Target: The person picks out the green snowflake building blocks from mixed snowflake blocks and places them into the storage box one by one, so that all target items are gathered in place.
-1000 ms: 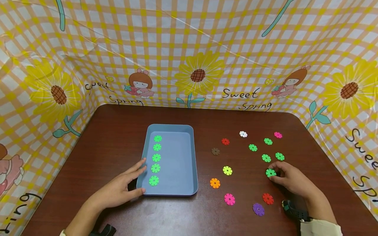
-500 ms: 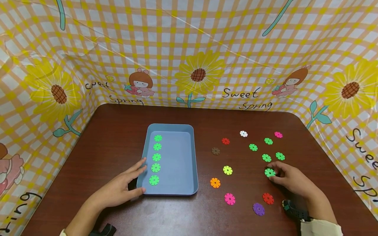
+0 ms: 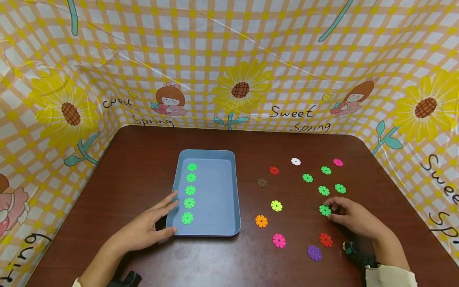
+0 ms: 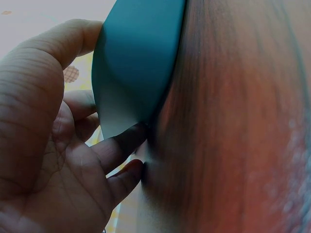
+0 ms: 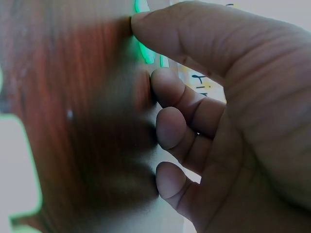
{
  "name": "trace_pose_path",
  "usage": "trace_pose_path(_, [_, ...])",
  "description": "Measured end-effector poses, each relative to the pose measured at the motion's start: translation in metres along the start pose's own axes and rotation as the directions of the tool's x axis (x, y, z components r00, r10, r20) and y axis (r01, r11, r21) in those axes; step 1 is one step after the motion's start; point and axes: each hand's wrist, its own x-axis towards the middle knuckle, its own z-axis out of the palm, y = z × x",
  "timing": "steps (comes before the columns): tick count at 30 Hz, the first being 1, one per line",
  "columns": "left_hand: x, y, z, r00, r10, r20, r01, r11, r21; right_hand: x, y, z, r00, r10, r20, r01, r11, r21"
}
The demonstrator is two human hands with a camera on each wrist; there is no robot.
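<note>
My right hand [image 3: 353,215] is at the right of the table, thumb and index finger pinching the edge of a green notched plastic disc [image 3: 325,210] at table level. In the right wrist view, the thumb [image 5: 180,31] and fingertips meet the wood beside green pieces. Several more green discs [image 3: 324,190] lie just beyond that hand. My left hand [image 3: 145,229] rests against the left side of a blue-grey tray [image 3: 237,199], fingers spread and touching its rim. Inside the tray, green discs [image 3: 190,190] form a column along the left side. The left wrist view shows the tray's outer wall [image 4: 141,53] against the thumb.
Other notched discs are scattered right of the tray: white [image 3: 295,161], brown [image 3: 262,182], yellow [image 3: 276,205], orange [image 3: 261,221], purple [image 3: 314,252], plus red and pink ones. A patterned cloth [image 3: 201,52] surrounds the brown table [image 3: 143,159] at back and sides.
The green disc at my right fingertips has shifted slightly left, and the fingers have barely moved. My left hand stays at the tray.
</note>
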Motion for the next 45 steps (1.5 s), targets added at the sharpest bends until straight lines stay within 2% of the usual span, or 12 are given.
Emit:
trace_pose_path(5, [-0.0001, 0.0002, -0.0001, 1.000, -0.002, 0.001, 0.002, 1.000, -0.002, -0.0001, 0.0008, 0.0004, 1.000, -0.008, -0.014, 0.008, 1.000, -0.006])
trace_pose_path(18, [-0.0001, 0.0013, -0.0009, 1.000, 0.008, 0.000, -0.008, 1.000, 0.001, 0.0029, -0.0023, -0.0019, 0.999, 0.039, -0.031, -0.041, 0.997, -0.072])
trace_pose_path(45, [-0.0003, 0.0008, -0.0005, 1.000, 0.010, -0.003, -0.010, 1.000, 0.001, 0.0021, -0.0019, 0.0014, 1.000, 0.022, -0.019, -0.023, 0.999, -0.048])
